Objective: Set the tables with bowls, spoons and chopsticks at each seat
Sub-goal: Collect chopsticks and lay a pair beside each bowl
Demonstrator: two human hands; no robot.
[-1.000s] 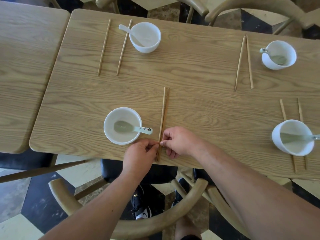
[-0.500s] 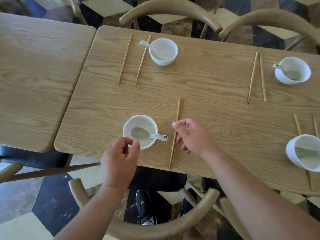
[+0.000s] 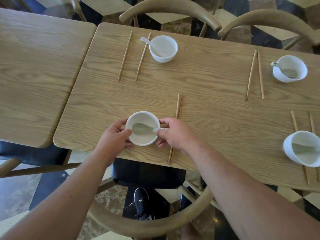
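Note:
A white bowl (image 3: 142, 138) with a grey-green spoon (image 3: 141, 129) in it sits near the front edge of the wooden table (image 3: 207, 118). My left hand (image 3: 113, 139) grips the bowl's left side. My right hand (image 3: 174, 134) holds its right side, fingers over the spoon handle. A pair of chopsticks (image 3: 177, 118) lies close together just right of the bowl, partly under my right hand. Three other settings lie on the table: a far bowl (image 3: 163, 48) with chopsticks (image 3: 133, 56), a bowl at far right (image 3: 290, 68) with chopsticks (image 3: 254, 75), and a bowl at near right (image 3: 303, 148).
A second wooden table (image 3: 38, 75) abuts on the left. Curved wooden chair backs stand at the far side (image 3: 169, 9) and right below me (image 3: 147, 227). A black seat cushion (image 3: 149, 174) is under the table edge. The floor is checkered.
Both hands left the chopsticks and moved left to the near bowl, closing on its two sides. The camera view shifted so the table sits lower and further right.

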